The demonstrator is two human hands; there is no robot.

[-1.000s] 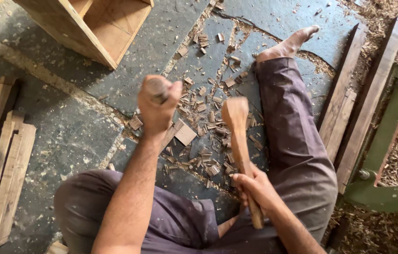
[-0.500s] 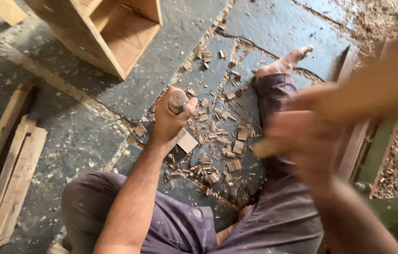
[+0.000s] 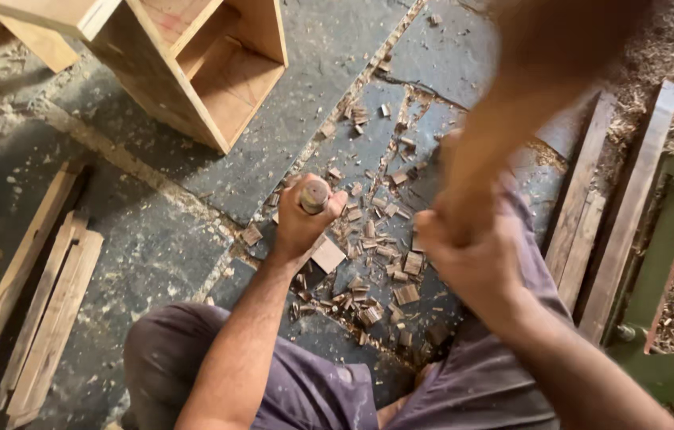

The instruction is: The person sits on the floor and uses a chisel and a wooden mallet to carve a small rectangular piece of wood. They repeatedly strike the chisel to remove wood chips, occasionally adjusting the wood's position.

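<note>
While gripping chisel (image 3: 314,195): left hand (image 3: 303,227).

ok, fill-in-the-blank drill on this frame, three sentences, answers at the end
1. The left hand grips a chisel handle standing over a small wooden ____.
2. The right hand holds a blurred wooden mallet, raised ____ the chisel.
3. Wood chips lie scattered on the stone ____.

Missing words: block; above; floor
</note>
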